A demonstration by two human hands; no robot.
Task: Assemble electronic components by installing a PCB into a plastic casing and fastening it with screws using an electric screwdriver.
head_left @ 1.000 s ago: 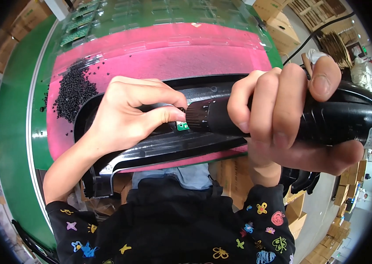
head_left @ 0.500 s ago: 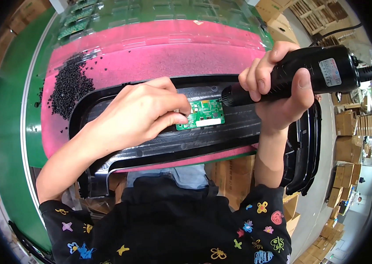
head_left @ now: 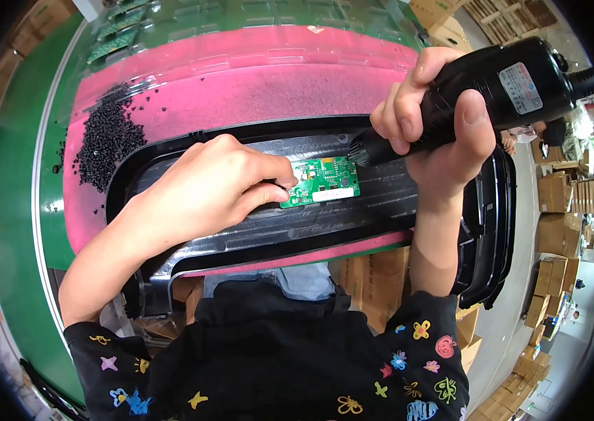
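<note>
A green circuit board (head_left: 319,184) with a white strip along its near edge lies inside a long black plastic housing (head_left: 255,235). At the board's left edge, my left hand (head_left: 223,175) has thumb and forefinger pinched together; the fingertips hide whatever is between them. My right hand (head_left: 444,126) is wrapped around a black corded electric screwdriver (head_left: 515,88). The tool slants down to the left, and its ribbed nose is at the board's far right corner. The bit tip is hard to make out.
Small black screws (head_left: 107,144) are heaped on the pink mat (head_left: 262,91) at the left. Clear plastic trays (head_left: 241,35) stand at the back, green boards (head_left: 118,35) at the far left. More black housings (head_left: 486,231) are at the right, with cardboard boxes (head_left: 557,235) beyond.
My left fingertips have shifted slightly left, uncovering more of the board. The screwdriver's rear end has risen, so it is more tilted, and its nose has moved slightly left.
</note>
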